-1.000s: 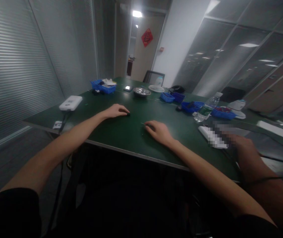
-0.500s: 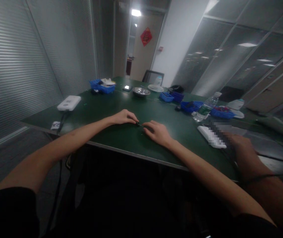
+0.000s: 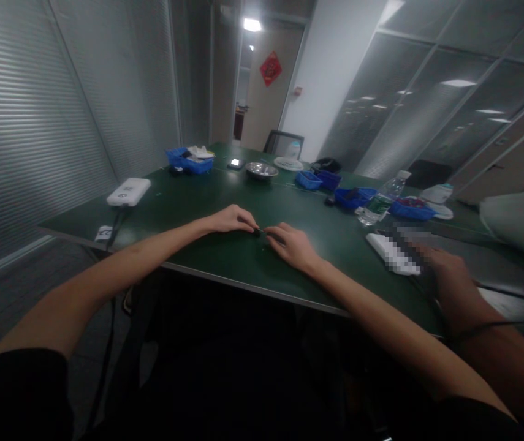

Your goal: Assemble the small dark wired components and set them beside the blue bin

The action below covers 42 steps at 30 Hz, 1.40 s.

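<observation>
Over the green table [image 3: 206, 254], my left hand [image 3: 231, 219] pinches a small dark object [image 3: 257, 232] between thumb and fingertips. Its kind is too small to make out. My right hand [image 3: 292, 246] lies just to the right with its fingers bent and closed toward the same spot. A thin, pale bit shows between the two sets of fingertips, and what the right fingers hold is too small to name. Both hands rest low, close to the tabletop.
A metal bowl [image 3: 262, 171], a phone [image 3: 235, 164] and a blue basket [image 3: 190, 160] stand farther back. More blue baskets [image 3: 308, 179] and a water bottle [image 3: 382, 199] are at right. A white box [image 3: 128, 192] lies left. Another person's hand [image 3: 448, 266] is at right.
My left hand has shifted very slightly, and more of the dark object shows at its fingertips. At the far right a pale rounded shape has risen into view.
</observation>
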Motion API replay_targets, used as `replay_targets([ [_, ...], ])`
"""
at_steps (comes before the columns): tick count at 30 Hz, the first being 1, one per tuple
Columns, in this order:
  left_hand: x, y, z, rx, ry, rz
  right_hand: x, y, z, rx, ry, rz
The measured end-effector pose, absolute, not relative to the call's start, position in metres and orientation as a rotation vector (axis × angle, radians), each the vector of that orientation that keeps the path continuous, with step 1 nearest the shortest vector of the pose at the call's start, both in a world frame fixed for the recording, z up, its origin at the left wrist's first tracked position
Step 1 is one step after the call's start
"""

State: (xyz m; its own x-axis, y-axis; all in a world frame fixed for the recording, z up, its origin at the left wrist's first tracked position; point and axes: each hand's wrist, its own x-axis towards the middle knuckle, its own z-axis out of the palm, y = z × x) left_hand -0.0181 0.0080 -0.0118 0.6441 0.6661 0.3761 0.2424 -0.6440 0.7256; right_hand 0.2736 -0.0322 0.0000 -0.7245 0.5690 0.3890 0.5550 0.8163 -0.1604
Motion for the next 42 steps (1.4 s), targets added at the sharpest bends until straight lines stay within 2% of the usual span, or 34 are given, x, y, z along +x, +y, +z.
replay_targets([
  [21,-0.015,0.007,-0.01,2.22,0.723,0.763,0.27,-0.036,0.003,-0.892,-2.582,0.024],
  [31,-0.015,0.011,-0.013,2.055,0.808,0.723,0.269,-0.024,0.0,-1.145,-2.422,0.005],
  [42,-0.02,0.002,-0.004,2.375,0.883,0.734,0.272,-0.026,0.002,-1.229,-2.385,-0.001],
])
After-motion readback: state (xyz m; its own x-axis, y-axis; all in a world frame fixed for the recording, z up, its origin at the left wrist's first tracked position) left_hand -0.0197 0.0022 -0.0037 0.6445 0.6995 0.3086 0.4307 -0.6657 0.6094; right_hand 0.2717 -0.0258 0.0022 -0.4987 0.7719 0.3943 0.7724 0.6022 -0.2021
